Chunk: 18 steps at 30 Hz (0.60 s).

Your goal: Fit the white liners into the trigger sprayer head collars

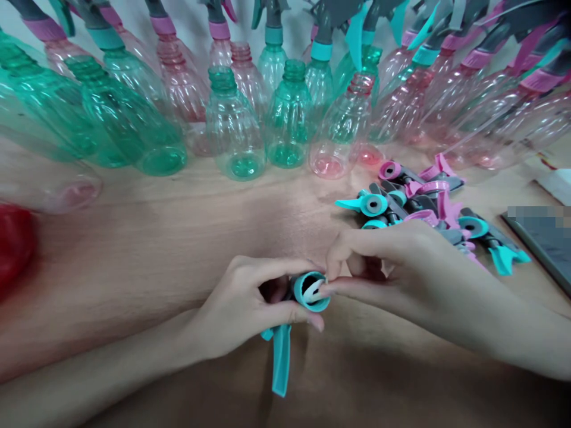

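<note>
Left hand (250, 297): gripping turquoise-collared spray head (281, 359)
Right hand (397, 267): pinching white disc (313, 290) in collar (298, 289)
Bottles (289, 119): rows, far side

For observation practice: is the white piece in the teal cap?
At least partly in: the piece shows inside the cap, pinched by the right hand.

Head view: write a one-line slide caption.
Left hand holds a spray head while the right hand pinches a white piece at its teal collar, with bottles standing behind.

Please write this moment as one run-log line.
left hand: holds teal spray head | right hand: pinches white disc at collar opening | nearby: loose spray heads | behind: bottles
</note>
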Each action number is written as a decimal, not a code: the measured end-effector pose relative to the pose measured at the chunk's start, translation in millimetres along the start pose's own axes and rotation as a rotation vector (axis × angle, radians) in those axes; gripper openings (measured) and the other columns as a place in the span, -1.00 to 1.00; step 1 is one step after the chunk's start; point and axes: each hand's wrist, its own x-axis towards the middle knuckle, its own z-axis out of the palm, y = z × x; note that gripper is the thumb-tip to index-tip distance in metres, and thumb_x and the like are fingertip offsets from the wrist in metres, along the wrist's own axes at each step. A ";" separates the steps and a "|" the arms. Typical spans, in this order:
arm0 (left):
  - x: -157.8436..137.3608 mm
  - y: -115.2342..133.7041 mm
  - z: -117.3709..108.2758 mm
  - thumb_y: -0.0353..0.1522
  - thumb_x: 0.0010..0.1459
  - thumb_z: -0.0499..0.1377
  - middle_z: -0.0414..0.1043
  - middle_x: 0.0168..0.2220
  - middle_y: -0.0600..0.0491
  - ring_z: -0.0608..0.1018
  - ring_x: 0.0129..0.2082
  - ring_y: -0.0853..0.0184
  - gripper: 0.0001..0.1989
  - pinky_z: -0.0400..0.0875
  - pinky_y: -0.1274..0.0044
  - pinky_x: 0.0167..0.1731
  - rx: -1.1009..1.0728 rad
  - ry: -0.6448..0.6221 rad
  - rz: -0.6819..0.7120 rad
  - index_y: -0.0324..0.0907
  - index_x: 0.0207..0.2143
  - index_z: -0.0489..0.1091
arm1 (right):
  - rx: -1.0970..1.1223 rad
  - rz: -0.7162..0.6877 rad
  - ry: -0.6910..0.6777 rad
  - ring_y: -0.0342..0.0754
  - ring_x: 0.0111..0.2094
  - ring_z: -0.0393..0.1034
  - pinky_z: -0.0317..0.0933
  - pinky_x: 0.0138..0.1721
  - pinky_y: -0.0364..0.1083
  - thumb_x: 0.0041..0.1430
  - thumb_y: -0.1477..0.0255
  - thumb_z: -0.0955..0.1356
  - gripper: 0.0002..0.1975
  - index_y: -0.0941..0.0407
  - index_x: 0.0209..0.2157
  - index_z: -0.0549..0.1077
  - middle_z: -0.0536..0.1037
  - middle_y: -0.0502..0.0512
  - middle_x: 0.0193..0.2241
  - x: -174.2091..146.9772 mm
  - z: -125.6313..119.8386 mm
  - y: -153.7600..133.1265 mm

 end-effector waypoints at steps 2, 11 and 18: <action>-0.8 -0.8 0.0 -0.29 -0.08 0.38 0.44 -0.54 0.21 0.33 -0.58 0.48 -0.67 0.21 0.68 -0.57 0.004 0.005 -0.011 -0.10 -0.19 0.50 | -0.051 -0.093 0.019 -0.32 -0.60 0.16 0.02 -0.57 -0.29 0.08 0.60 0.40 -0.86 0.12 -0.49 0.43 0.35 -0.19 -0.62 -2.2 0.2 0.0; -2.6 -4.0 0.9 -0.25 -0.05 0.37 0.41 -0.54 0.21 0.32 -0.58 0.48 -0.64 0.23 0.68 -0.56 0.028 0.037 -0.003 -0.10 -0.16 0.49 | -0.149 -0.221 0.071 -0.24 -0.49 0.35 0.12 -0.46 -0.22 0.19 0.53 0.34 -0.86 0.08 -0.41 0.51 0.51 -0.12 -0.50 -9.3 1.9 1.6; -2.5 -4.3 0.4 -0.22 -0.05 0.36 0.35 -0.56 0.21 0.29 -0.58 0.48 -0.64 0.22 0.68 -0.57 0.057 0.020 -0.010 -0.10 -0.17 0.49 | -0.120 -0.214 0.050 -0.24 -0.50 0.35 0.13 -0.47 -0.22 0.16 0.55 0.36 -0.87 0.08 -0.43 0.52 0.52 -0.11 -0.52 -5.8 2.3 2.5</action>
